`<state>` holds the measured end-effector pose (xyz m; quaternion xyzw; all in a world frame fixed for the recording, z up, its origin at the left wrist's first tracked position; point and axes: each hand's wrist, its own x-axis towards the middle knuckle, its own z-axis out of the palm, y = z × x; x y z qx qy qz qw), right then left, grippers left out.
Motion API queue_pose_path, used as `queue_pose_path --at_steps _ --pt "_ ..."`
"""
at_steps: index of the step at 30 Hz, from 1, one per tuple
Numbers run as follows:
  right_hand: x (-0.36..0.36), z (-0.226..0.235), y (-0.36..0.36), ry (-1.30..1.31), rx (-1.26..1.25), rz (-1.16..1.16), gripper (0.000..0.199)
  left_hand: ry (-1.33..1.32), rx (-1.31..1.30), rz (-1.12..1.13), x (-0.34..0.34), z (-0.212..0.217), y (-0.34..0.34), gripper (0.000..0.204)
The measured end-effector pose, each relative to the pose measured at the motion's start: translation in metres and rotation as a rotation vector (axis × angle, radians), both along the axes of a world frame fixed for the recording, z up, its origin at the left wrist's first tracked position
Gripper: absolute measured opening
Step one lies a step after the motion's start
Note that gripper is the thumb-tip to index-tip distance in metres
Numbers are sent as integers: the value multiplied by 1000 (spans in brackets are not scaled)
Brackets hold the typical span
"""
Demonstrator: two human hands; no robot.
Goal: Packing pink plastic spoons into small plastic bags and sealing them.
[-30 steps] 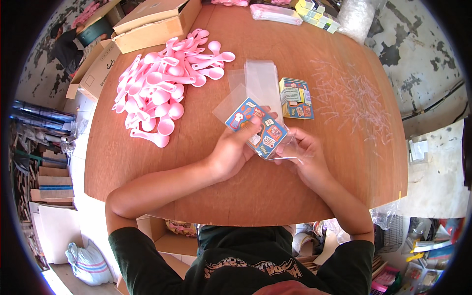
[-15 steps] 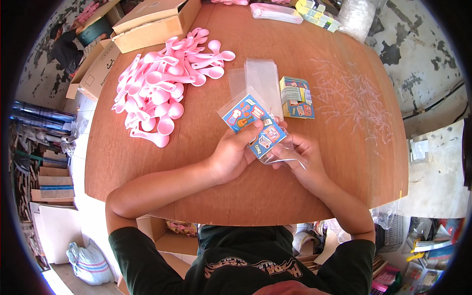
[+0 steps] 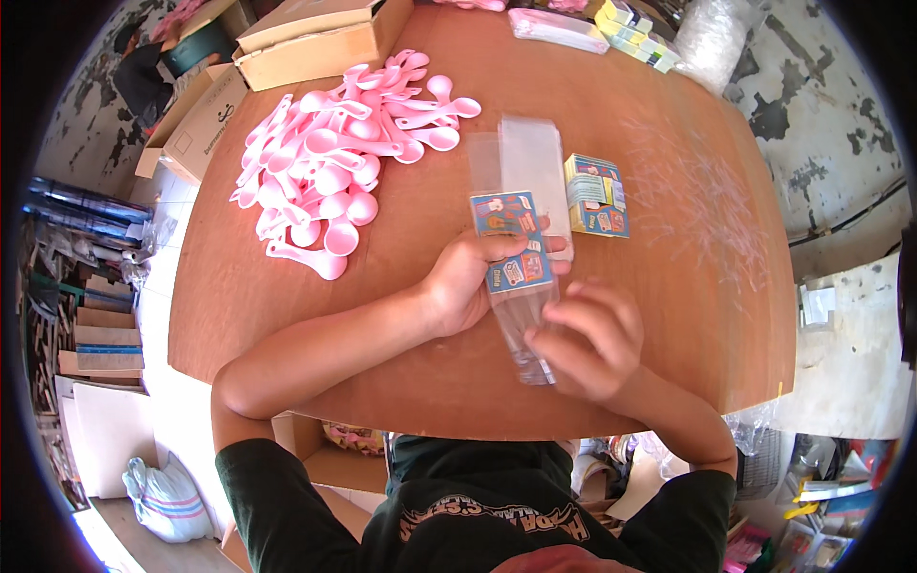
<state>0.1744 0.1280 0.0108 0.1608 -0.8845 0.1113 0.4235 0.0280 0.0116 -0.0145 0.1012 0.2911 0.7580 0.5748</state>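
Note:
My left hand [image 3: 465, 282] grips a blue printed card [image 3: 521, 271], its thumb lying across the card's middle. A clear plastic bag [image 3: 521, 329] hangs below the card toward me, in the same grip; whether the card is fully inside it I cannot tell. Beside the bag's lower part is my right hand [image 3: 602, 342], with bent fingers smeared by motion. Its fingertips overlap the plastic, but contact is unclear. Just beyond lies a stack of flat clear bags [image 3: 535, 158]. To their right sits a banded stack of similar blue cards [image 3: 598, 196].
A pile of pink plastic scoops [image 3: 334, 158] covers the table's left side. Thin clear strips [image 3: 697, 205] are scattered at the right. Cardboard boxes [image 3: 310, 57], a pack of clear bags [image 3: 559, 31], yellow-and-white bundles [image 3: 635, 36] and a plastic roll [image 3: 716, 43] line the far side.
The card has turned from slanted to nearly upright in my left hand. The plastic now stretches down below it, and my right hand has moved off the card toward me.

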Motion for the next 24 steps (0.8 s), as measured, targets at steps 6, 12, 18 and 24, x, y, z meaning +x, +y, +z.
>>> queue_pose_path --at_steps 6,12,18,24 --pt "-41 37 -11 -66 -32 230 19 -69 43 34 -12 -12 -1 43" --pt "-198 39 28 -230 126 252 14 27 4 -19 -14 -10 0 44" --pt "-260 25 45 -672 281 48 13 5 -1 -8 -14 -11 0 48" --pt "-262 16 50 -433 473 71 19 90 43 9 -12 -10 -2 47"
